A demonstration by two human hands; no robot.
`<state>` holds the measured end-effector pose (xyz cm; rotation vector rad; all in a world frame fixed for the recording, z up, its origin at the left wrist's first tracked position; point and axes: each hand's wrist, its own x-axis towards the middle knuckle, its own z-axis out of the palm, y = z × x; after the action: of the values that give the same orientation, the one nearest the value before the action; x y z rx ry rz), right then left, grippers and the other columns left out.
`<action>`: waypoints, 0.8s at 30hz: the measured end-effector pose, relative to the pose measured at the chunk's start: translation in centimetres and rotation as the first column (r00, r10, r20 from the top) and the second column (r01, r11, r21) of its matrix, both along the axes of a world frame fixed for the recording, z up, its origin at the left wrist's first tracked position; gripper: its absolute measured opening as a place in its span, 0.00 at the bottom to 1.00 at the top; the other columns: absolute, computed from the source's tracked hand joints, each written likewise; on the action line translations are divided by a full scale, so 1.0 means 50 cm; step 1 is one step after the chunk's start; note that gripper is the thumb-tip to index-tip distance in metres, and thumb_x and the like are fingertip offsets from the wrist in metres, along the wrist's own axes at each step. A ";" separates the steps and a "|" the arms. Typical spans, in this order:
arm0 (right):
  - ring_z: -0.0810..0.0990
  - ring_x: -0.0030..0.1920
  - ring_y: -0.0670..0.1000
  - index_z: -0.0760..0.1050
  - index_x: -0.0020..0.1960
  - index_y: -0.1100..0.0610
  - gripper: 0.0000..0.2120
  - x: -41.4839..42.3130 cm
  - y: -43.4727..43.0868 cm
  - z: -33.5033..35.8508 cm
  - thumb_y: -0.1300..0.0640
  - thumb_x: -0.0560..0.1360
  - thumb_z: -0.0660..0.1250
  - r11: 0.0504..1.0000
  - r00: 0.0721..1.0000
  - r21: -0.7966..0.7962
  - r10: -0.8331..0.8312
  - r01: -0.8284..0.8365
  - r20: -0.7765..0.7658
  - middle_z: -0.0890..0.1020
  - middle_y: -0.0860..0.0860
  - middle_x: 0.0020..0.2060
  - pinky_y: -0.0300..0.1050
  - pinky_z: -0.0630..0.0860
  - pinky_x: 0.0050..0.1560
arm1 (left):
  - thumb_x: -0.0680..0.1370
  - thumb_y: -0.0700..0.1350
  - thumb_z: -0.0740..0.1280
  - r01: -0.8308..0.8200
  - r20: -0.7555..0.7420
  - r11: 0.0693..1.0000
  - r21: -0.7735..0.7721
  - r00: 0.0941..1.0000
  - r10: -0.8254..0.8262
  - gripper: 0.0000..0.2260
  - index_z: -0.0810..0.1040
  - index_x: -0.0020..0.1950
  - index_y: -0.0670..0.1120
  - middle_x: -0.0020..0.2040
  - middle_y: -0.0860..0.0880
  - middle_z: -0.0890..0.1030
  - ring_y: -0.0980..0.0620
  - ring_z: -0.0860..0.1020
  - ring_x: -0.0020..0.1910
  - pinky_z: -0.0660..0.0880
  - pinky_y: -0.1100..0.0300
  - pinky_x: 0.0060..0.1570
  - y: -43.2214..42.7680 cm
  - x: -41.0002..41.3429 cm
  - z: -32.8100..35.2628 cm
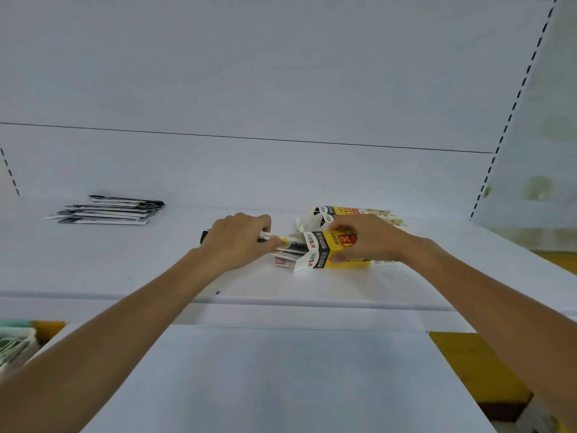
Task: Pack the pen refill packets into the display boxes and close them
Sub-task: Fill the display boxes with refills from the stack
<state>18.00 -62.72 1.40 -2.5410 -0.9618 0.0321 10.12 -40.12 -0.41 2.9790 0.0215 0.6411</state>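
A yellow and white display box (321, 251) lies on its side on the white shelf (187, 264), its open end facing left with flaps spread. My right hand (365, 239) grips the box from above. My left hand (240, 239) holds a black and white refill packet (265, 236) whose tip is at the box's open end. Other packets (288, 251) show inside the opening. A loose pile of packets (109, 210) lies at the far left of the shelf. Two more yellow display boxes (356, 212) lie behind my right hand.
The shelf's back panel (281, 89) rises close behind the boxes. Slotted uprights (515, 104) stand at the right and left. A lower white shelf (281, 379) juts out below. A green and white basket (12, 342) sits at the lower left.
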 end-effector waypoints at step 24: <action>0.77 0.57 0.53 0.78 0.55 0.54 0.33 0.032 -0.103 -0.077 0.33 0.70 0.46 0.974 0.806 0.133 -0.226 0.183 0.547 0.81 0.49 0.54 0.51 0.67 0.55 | 0.75 0.49 0.67 -0.045 -0.015 0.729 -0.683 0.999 0.048 0.06 0.76 0.51 0.50 0.43 0.52 0.81 0.55 0.78 0.43 0.70 0.64 0.38 0.022 0.003 -0.067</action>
<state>19.57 -67.89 -2.45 -2.6118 -0.8473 -0.8457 10.27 -39.04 -3.77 2.2549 0.2734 0.4957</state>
